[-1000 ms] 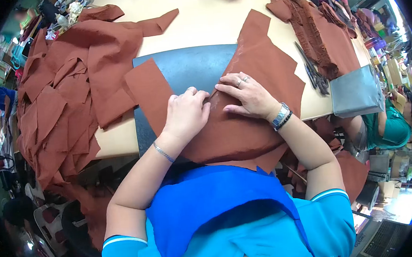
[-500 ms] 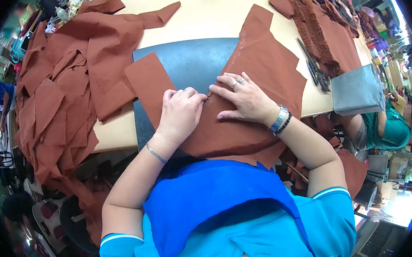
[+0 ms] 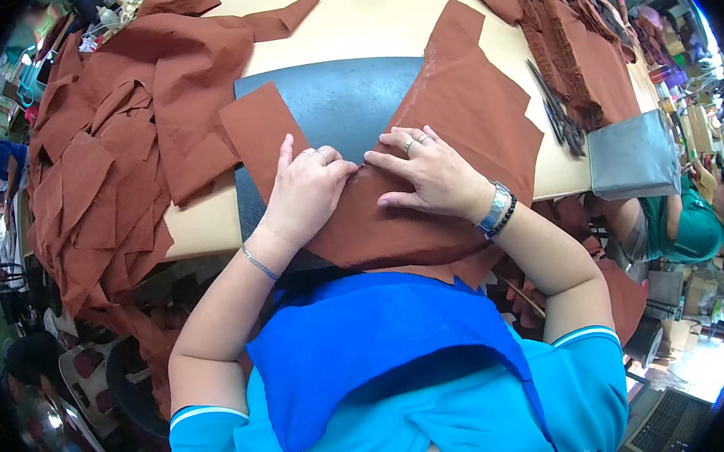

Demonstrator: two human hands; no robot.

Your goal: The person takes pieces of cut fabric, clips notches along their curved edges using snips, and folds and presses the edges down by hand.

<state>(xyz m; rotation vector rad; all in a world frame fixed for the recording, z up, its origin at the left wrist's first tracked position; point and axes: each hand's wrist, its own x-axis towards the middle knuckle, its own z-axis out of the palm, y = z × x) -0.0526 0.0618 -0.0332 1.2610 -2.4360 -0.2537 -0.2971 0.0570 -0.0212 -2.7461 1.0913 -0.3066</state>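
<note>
A cut piece of rust-brown fabric [image 3: 463, 110] lies before me over a dark board [image 3: 344, 93], with a pale line along its inner edge. My left hand [image 3: 307, 184] pinches the fabric's edge between thumb and forefinger, its index knuckle raised. Just to the right, my right hand [image 3: 430, 175] rests flat on the cloth, fingers spread, fingertips close to the pinch. A rectangular flap of the same brown fabric [image 3: 263, 132] reaches out to the left beneath my left hand.
Brown fabric pieces [image 3: 82, 187] are heaped on the left of the cream table [image 3: 348, 25]. To the right lie scissors [image 3: 555, 112], gathered brown cloth [image 3: 564, 61] and a grey box [image 3: 634, 156]. A person in green [image 3: 685, 224] sits beyond the box.
My left hand has turned slightly, its index finger lifting away, while the pinch stays at the fabric edge. My right hand has barely moved. The whole view has shifted a little.
</note>
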